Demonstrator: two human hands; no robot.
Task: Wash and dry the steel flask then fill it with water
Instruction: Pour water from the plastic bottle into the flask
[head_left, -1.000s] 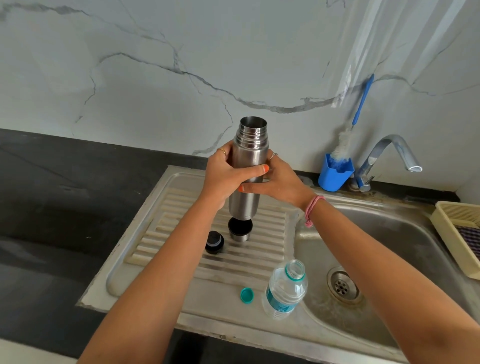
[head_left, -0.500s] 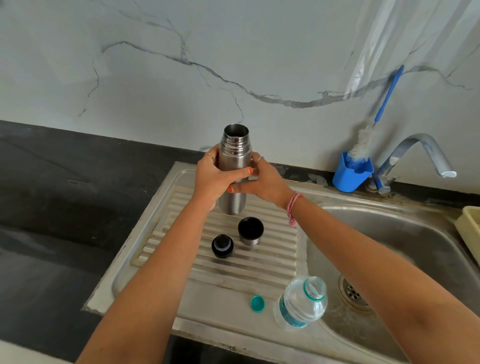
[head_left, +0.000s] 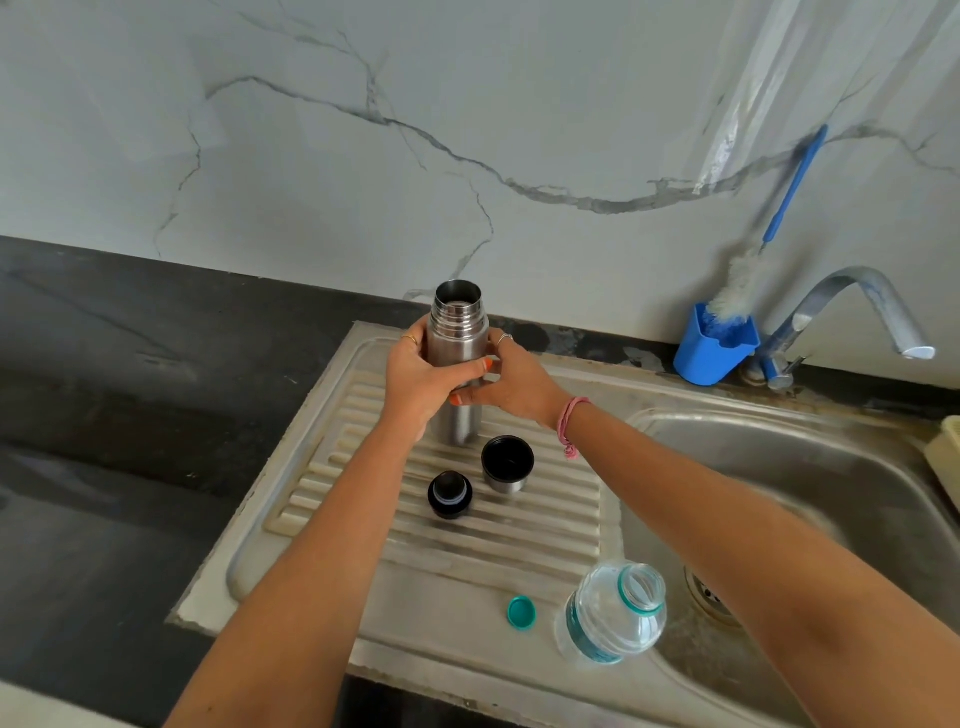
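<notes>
The steel flask (head_left: 456, 332) stands upright and uncapped, its base on the ribbed drainboard (head_left: 545, 525). My left hand (head_left: 421, 379) grips its left side and my right hand (head_left: 511, 382) grips its right side, thumbs across the front. Just in front of it lie the flask's steel cup lid (head_left: 507, 464), open side up, and the black stopper (head_left: 450, 494). An open clear plastic water bottle (head_left: 615, 613) stands at the drainboard's front right, its teal cap (head_left: 521, 612) beside it.
The sink basin (head_left: 779, 467) with its drain (head_left: 709, 595) lies to the right. A tap (head_left: 857, 306) curves over the basin's back. A blue holder (head_left: 714, 348) with a bottle brush (head_left: 769, 234) stands by the wall. A cream basket (head_left: 946, 462) is at the right edge. Dark counter (head_left: 130, 415) lies left.
Both hands have lowered the flask from above the drainboard until its base rests on the ribs. The view has shifted, so the sink items sit further right.
</notes>
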